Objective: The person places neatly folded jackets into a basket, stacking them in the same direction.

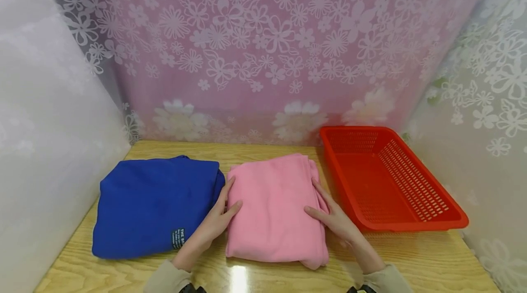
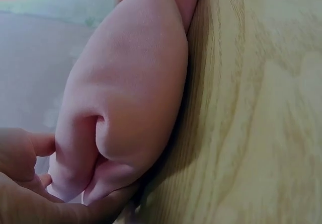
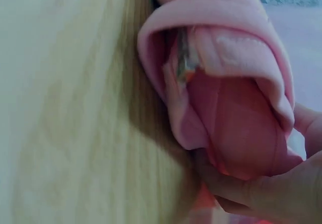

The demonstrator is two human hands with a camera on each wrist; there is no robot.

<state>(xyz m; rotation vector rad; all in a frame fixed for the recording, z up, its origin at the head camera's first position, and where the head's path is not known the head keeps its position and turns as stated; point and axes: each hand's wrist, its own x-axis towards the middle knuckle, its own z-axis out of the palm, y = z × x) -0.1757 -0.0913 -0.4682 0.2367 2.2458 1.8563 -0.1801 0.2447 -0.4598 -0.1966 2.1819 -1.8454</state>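
Note:
A folded pink garment [image 1: 273, 210] lies on the table between both hands, its layered edges showing a tag-like strip in the right wrist view. My left hand [image 1: 218, 220] grips its left side, thumb on top. In the left wrist view the fingers [image 2: 100, 209] reach along the lower edge of the fold. On the opposite side my right hand [image 1: 335, 220] holds the garment the same way, thumb above and fingers [image 3: 226, 183] at the lower edge. Close by the left hand, a folded blue garment [image 1: 152, 206] with a dark printed label rests flat.
A red plastic basket [image 1: 341, 169] with perforated walls stands to the right, nothing visible inside. The wooden table [image 1: 271, 279] is bordered by a pink floral curtain [image 1: 263, 55] behind and pale sheets at both sides.

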